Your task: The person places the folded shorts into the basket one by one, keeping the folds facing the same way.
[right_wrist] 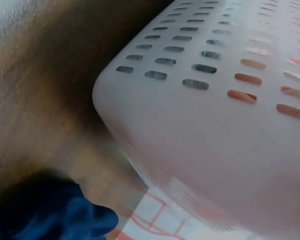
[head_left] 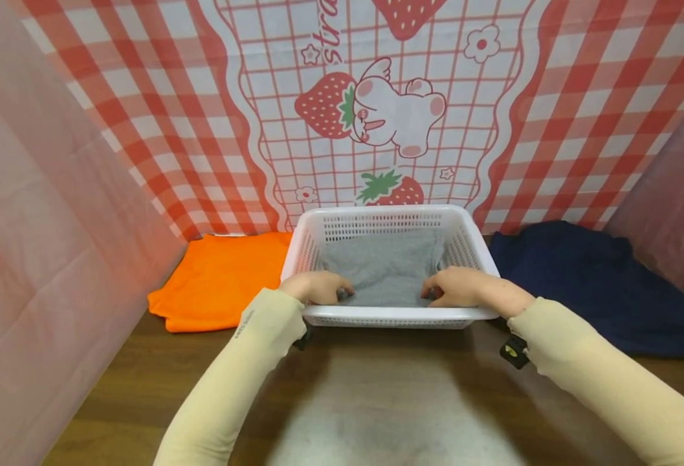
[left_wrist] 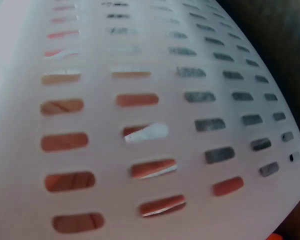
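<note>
A gray cloth (head_left: 385, 262) lies inside a white basket (head_left: 388, 313), a little below and right of the middle of the head view, spread over the basket's floor with some creases. The left hand (head_left: 321, 287) reaches over the basket's lower left edge, its fingers bent down onto the near left part of the cloth. The right hand (head_left: 457, 287) comes in over the lower right edge, fingers and thumb bent down at the near right part (whether either hand actually pinches the fabric, I cannot tell). Both wrist views are mostly filled by the basket's slotted wall, with bits of gray cloth and hand showing through the holes.

Left of the basket, an orange cloth (head_left: 225, 281) lies on the brown wooden table (head_left: 371, 388); at the right of the frame lies a dark navy cloth (head_left: 592, 285), which also shows at the lower left of the right wrist view. Cream sleeves (head_left: 219, 382) cover both forearms. Across the top hangs a red-and-white checked curtain (head_left: 161, 116) with strawberries and a cartoon animal.
</note>
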Tool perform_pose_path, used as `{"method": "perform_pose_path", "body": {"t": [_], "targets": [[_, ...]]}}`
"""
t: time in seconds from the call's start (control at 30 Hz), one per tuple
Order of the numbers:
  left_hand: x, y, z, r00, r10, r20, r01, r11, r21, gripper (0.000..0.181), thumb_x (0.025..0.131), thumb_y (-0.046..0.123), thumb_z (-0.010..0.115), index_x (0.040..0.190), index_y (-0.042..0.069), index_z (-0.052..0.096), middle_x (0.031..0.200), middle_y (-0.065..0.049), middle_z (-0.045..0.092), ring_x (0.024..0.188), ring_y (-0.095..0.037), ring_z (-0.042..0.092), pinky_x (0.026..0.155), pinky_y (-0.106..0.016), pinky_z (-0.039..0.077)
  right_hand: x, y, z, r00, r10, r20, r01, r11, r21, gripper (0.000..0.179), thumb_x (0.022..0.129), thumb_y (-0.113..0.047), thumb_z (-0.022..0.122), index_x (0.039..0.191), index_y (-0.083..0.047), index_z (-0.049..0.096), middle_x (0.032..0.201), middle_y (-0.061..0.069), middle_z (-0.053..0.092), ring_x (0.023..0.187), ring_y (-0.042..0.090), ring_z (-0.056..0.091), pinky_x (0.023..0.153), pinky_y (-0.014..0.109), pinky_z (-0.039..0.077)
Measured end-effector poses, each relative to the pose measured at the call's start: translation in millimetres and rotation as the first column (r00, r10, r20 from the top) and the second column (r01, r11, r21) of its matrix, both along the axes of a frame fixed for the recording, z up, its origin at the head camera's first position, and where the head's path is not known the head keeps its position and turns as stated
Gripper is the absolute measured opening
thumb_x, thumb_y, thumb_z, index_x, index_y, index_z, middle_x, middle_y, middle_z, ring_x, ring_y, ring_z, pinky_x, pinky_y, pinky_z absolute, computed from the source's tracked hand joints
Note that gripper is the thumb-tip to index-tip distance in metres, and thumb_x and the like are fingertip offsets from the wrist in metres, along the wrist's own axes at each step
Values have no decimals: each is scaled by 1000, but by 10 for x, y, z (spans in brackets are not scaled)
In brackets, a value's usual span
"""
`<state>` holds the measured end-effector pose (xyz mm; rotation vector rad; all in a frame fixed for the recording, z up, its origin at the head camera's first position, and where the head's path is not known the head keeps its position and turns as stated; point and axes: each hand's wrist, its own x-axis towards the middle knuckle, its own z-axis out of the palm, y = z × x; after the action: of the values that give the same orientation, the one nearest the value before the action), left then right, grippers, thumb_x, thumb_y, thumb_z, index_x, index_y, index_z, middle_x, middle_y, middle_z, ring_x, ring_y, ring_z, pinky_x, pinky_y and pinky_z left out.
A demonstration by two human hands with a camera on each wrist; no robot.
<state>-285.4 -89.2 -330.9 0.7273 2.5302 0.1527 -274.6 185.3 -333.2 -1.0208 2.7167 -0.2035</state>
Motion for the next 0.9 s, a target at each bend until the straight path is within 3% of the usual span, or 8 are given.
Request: {"method": "perform_pose_path", "body": {"t": [0.1, 0.17, 0.43, 0.53, 0.67, 0.77, 0.9], "targets": [[23, -3, -6, 999, 2, -33, -1, 1000, 26, 39, 87, 18, 56, 126, 14, 54, 126, -8, 55, 112, -21, 51, 93, -33, 40, 31, 23, 17, 1000, -6, 2, 6, 999, -35, 25, 83, -23, 63, 104, -9, 67, 79, -4, 63, 73, 9, 56, 66, 31, 46], [48, -2, -1, 998, 16, -56, -13, 998, 54, 36, 89, 24, 54, 124, 12, 56, 125, -8, 56, 115, -22, 50, 98, -37, 38, 60, 41, 45, 1000, -12, 0, 12, 998, -64, 25, 85, -21, 60, 106, -8, 66, 84, -2, 65, 76, 10, 58, 69, 33, 47], [141, 117, 86, 984, 64, -169, -30, 980, 197, 38, 92, 29, 51, 125, 10, 54, 116, -7, 61, 105, -19, 57, 91, -36, 44, 171, 103, 122, 997, -38, -68, 28, 990, -136, 25, 88, -17, 57, 110, -7, 65, 98, 5, 67, 81, 13, 61, 70, 35, 47], [202, 209, 121, 975, 79, -207, -24, 966, 256, 35, 91, 25, 52, 124, 12, 54, 112, -6, 63, 100, -18, 59, 86, -35, 46, 223, 119, 118, 989, -88, -115, 70, 986, -154, 26, 88, -18, 57, 111, -9, 65, 98, 4, 67, 85, 16, 62, 72, 38, 48], [287, 334, 134, 954, 72, -291, 21, 952, 304, 31, 91, 20, 51, 120, 13, 58, 108, -3, 64, 97, -16, 60, 82, -34, 48, 300, 145, 104, 964, -163, -208, 126, 975, -181, 25, 87, -20, 59, 109, -14, 66, 96, 0, 67, 84, 14, 62, 68, 37, 49], [348, 419, 125, 938, 99, -333, 25, 937, 348, 28, 91, 20, 49, 116, 15, 60, 106, 0, 65, 94, -14, 60, 79, -32, 49, 357, 167, 103, 939, -202, -279, 147, 967, -208, 21, 86, -20, 59, 105, -16, 68, 94, -2, 67, 76, 11, 59, 62, 33, 47], [424, 527, 73, 894, 172, -414, 23, 904, 426, 24, 90, 19, 49, 109, 17, 64, 104, 3, 65, 87, -10, 60, 72, -28, 49, 439, 193, 92, 901, -229, -369, 134, 955, -266, 18, 85, -19, 60, 101, -18, 69, 93, -2, 67, 67, 8, 53, 57, 29, 42]]}}
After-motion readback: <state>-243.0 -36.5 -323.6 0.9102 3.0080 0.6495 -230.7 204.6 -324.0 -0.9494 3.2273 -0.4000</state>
